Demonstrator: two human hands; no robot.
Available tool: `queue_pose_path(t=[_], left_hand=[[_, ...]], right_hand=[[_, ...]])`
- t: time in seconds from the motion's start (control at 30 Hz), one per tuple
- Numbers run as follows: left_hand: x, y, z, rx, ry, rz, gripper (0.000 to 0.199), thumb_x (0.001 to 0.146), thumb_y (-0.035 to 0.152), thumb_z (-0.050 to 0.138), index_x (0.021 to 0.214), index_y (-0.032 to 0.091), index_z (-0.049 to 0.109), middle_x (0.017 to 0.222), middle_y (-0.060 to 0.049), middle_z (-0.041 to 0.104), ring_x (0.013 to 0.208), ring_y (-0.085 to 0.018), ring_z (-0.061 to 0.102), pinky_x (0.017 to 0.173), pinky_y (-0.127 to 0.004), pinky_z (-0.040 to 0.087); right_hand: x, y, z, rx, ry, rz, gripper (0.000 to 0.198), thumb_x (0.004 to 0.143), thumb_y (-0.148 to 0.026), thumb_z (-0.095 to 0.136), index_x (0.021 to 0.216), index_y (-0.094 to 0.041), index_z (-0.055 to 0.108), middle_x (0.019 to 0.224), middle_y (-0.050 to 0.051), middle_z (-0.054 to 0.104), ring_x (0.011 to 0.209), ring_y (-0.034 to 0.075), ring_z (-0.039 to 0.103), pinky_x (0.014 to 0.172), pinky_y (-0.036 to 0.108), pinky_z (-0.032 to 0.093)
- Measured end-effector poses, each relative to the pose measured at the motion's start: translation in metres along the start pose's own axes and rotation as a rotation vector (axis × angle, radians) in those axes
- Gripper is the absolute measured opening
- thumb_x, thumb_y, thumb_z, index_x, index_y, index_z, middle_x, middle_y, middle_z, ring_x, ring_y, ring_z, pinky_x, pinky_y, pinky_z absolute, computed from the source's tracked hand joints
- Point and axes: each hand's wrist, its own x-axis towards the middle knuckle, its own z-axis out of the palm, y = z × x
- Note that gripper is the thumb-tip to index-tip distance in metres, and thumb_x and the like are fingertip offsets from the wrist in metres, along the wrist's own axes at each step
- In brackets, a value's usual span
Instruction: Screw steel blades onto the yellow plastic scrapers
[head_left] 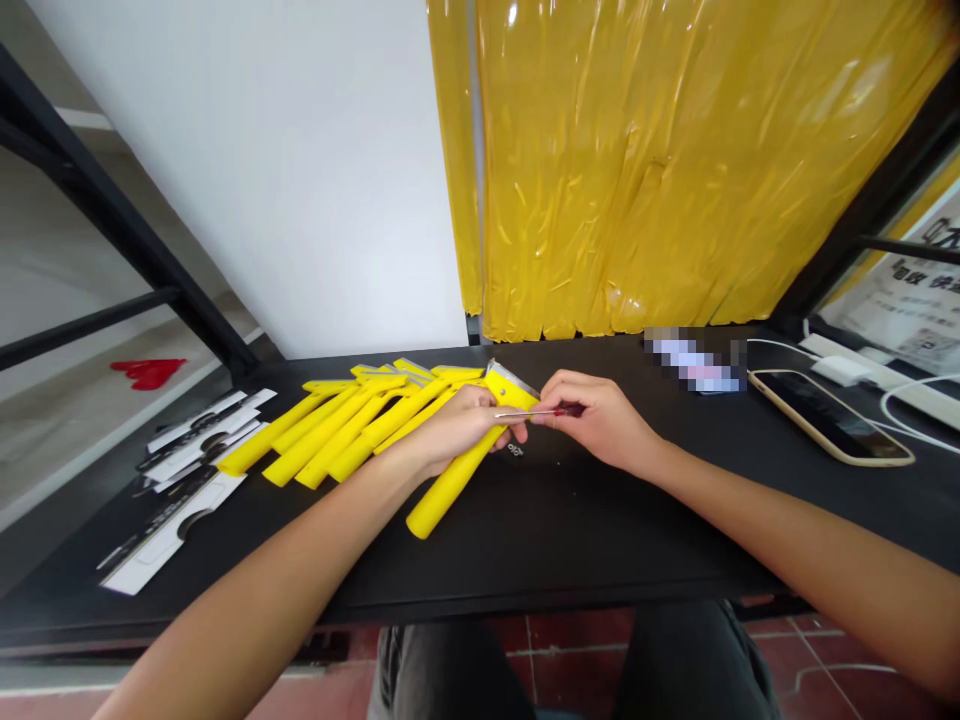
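My left hand [472, 415] is closed around a yellow scraper [454, 485] near its head, the handle slanting down toward the table's front edge. A metal strip shows along the scraper's head. In my right hand [592, 410] is a thin screwdriver [536, 412] with a dark red handle, its shaft lying across the scraper toward my left hand. Where its tip touches is hard to make out. Several small metal parts [514, 450] lie on the black table just below my hands. Left of them, several more yellow scrapers [337, 425] rest in a slanted row.
White-and-black cardboard sleeves [180, 530] lie at the table's left. On the right are a phone [829, 415], white cables and a power strip [892, 380]. A yellow plastic curtain [637, 170] and a white panel [300, 170] rise behind the black table [600, 550].
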Motion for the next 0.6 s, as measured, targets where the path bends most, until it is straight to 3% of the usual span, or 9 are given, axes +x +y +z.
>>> queue_pose_path(t=[0.27,0.43,0.6], left_hand=[[-0.0015,0.0026,0.0013,0.088,-0.01,0.022,0.027,0.085,0.029,0.067,0.064,0.013,0.071,0.051,-0.003,0.057,0.05,-0.012,0.05,0.056,-0.027,0.037],[-0.0016,0.0006,0.0015,0.163,-0.042,0.021,0.026,0.086,0.026,0.063,0.064,0.014,0.072,0.051,-0.003,0.057,0.05,-0.012,0.05,0.055,-0.026,0.038],[0.0012,-0.0053,-0.0001,0.19,-0.028,0.047,0.026,0.086,0.028,0.064,0.066,0.014,0.072,0.053,-0.003,0.058,0.05,-0.011,0.052,0.055,-0.025,0.039]], right_hand=[[0.0021,0.003,0.0042,0.173,-0.002,0.295,0.029,0.076,-0.042,0.08,0.071,-0.019,0.062,0.075,0.0,0.063,0.07,0.014,0.058,0.066,0.029,0.048],[0.0037,0.0049,0.0023,0.222,-0.106,0.409,0.027,0.071,-0.043,0.081,0.077,-0.018,0.07,0.072,0.0,0.066,0.067,0.013,0.056,0.066,0.029,0.047],[0.0039,0.008,0.0044,0.303,-0.047,0.506,0.039,0.064,-0.043,0.086,0.084,-0.019,0.063,0.06,-0.009,0.047,0.055,0.009,0.04,0.054,0.025,0.034]])
